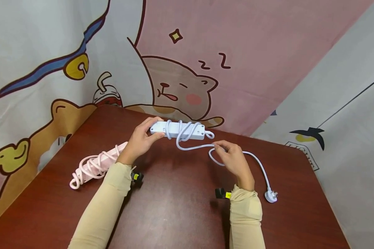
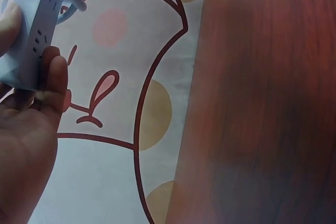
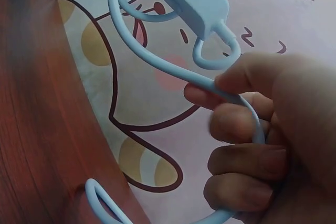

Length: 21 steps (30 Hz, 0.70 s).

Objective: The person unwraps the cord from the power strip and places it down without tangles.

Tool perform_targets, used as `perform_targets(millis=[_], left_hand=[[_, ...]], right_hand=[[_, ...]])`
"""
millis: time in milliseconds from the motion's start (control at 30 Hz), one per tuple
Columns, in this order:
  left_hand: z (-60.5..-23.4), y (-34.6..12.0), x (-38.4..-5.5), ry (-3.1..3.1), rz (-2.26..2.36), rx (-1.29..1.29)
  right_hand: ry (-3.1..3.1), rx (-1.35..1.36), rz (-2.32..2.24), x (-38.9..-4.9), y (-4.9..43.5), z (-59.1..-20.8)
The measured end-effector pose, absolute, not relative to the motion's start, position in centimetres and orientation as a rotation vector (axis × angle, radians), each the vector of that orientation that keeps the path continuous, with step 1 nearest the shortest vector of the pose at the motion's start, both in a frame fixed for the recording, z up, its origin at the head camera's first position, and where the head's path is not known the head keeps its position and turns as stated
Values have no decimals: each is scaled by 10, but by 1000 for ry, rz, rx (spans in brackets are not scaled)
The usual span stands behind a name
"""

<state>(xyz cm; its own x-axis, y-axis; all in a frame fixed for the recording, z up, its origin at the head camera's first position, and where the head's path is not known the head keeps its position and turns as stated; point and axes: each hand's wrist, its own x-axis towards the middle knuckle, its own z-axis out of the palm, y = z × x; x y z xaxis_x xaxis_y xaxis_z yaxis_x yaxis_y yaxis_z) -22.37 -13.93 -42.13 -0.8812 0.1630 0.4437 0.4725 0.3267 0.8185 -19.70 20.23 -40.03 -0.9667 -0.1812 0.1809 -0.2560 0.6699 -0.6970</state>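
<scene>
A pale blue power strip (image 1: 174, 129) is held up above the far part of the table, its own cord looped several times around it. My left hand (image 1: 142, 137) grips its left end, thumb on the near face; sockets show in the left wrist view on the strip (image 2: 32, 35). To the right, my right hand (image 1: 232, 157) pinches the loose cord (image 3: 163, 66) between thumb and forefinger, the other fingers curled around it. From there the cord runs right to a white plug (image 1: 270, 195) with metal prongs, near the table's right side.
A pink power strip (image 1: 101, 163) wrapped in its own cord lies on the left of the brown table (image 1: 165, 214). Behind the table hangs a cartoon-printed cloth (image 1: 252, 62). Small black devices with yellow labels sit at both wrists.
</scene>
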Motion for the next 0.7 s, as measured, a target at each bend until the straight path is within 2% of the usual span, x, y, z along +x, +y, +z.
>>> perform_targets(millis=[200, 700], left_hand=[[-422, -139, -223, -2316, -1570, -576], [-423, -139, -226, -2335, -1565, -553]], right_hand=[[-2837, 361, 1278, -193, 200, -399], [-2892, 497, 1176, -190, 195, -391]])
